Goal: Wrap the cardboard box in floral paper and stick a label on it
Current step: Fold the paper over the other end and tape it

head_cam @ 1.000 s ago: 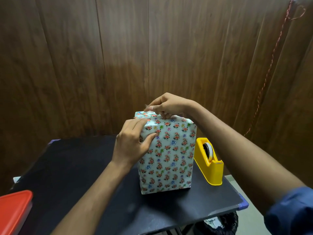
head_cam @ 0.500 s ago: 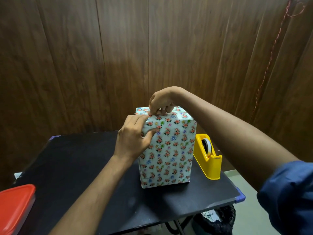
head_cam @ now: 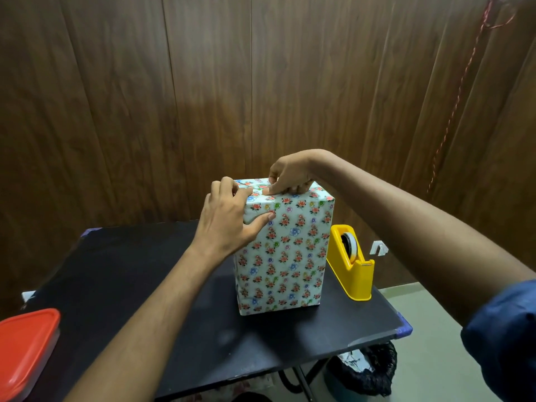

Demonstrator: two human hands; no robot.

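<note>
Two hands work the top of the upright box (head_cam: 282, 250), which stands mid-table (head_cam: 116, 280) beside a yellow tape dispenser (head_cam: 351, 265). Nearer, the left hand (head_cam: 229, 224) grips the upper left corner, thumb pressed on the front face. Beyond, the right hand (head_cam: 290, 177) has its fingers curled down, pressing the top fold. If either lets go before the tape is on, the floral paper (head_cam: 293, 227) will likely spring open.

Room: wood-panelled corner with a black table.
Dark panelling (head_cam: 203, 97) behind the table (head_cam: 116, 271); red cord (head_cam: 461, 82) hangs at right; pale floor (head_cam: 420, 303) beyond the table's right edge.
</note>
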